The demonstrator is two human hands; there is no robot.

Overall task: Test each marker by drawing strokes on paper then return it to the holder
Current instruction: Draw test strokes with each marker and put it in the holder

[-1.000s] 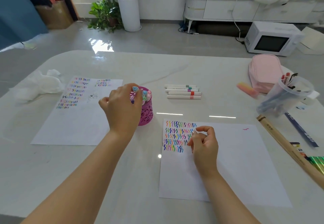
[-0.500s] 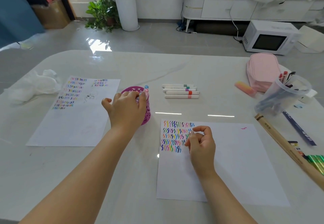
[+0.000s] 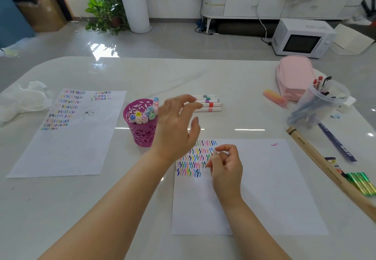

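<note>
A magenta cut-out holder [image 3: 140, 131] stands left of centre with several capped markers [image 3: 144, 115] upright in it. My left hand [image 3: 176, 124] hovers open just right of the holder, fingers spread toward several white markers [image 3: 209, 103] lying in a row behind it. It holds nothing. My right hand [image 3: 225, 166] rests on the near sheet of paper [image 3: 262, 186], fingers curled beside rows of coloured squiggles [image 3: 193, 160]; no marker shows in it.
A second stroke-covered sheet [image 3: 67, 137] lies at left, crumpled white plastic [image 3: 22, 100] beyond it. At right are a pink pouch [image 3: 294, 76], a pink eraser-like block [image 3: 275, 97], a tipped clear cup of pens [image 3: 317, 105], a wooden ruler [image 3: 323, 168] and green pens [image 3: 362, 184].
My left hand has left the holder's rim, moved right and opened its fingers toward the lying markers. The holder's markers are now uncovered. My right hand stays on the paper.
</note>
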